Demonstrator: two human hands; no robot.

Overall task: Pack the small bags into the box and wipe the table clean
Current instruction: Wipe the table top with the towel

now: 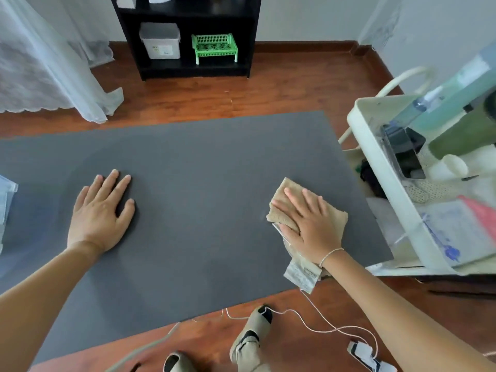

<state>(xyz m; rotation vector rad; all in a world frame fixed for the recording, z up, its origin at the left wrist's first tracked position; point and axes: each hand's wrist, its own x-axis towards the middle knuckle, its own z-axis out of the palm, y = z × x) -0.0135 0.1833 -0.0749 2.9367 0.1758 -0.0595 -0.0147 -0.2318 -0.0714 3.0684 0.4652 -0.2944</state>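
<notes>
L hand (100, 210) lies flat, palm down, on the dark grey table (201, 170), fingers spread apart, nothing under them. R hand (308, 221) presses flat on a folded tan cloth (284, 208), fingers slightly apart & extended, not curled round it; cloth sticks out past the fingertips and to both sides. A label tag (302, 275) hangs from the cloth below the wrist, near table's front edge. Clear box (6, 194) sits well left of L fingers, only partly in frame; small bags can't be made out.
</notes>
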